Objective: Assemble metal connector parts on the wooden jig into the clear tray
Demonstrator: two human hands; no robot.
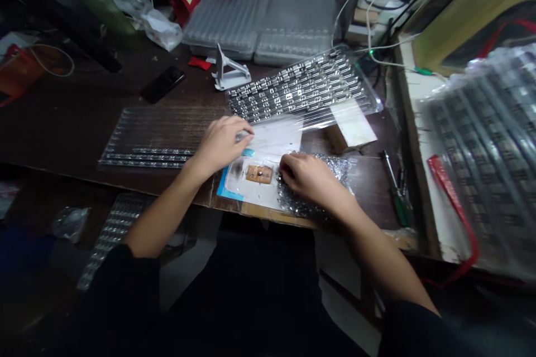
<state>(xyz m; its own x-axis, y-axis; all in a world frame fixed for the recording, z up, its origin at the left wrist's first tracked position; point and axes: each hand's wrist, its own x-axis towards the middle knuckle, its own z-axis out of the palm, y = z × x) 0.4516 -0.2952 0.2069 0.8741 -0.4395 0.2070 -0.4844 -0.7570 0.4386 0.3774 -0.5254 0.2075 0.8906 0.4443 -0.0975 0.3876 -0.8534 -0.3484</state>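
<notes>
— On the white sheet (268, 178), what are we doing?

— Our left hand (220, 142) pinches a small metal piece at the sheet's far-left edge, fingers closed on it. Our right hand (310, 178) lies curled over the pile of parts (330, 170) just right of the sheet; whether it grips one we cannot tell.

— And the jig (259, 173)?

— It sits mid-sheet between our hands, a brown block with its long axis running left to right, ends toward each hand.

— Which step is this?

— Likely loading the jig. Next, we judge, the pinched piece must be aligned with that axis and lowered squarely. The tray (301, 86) waits beyond the sheet.
</notes>
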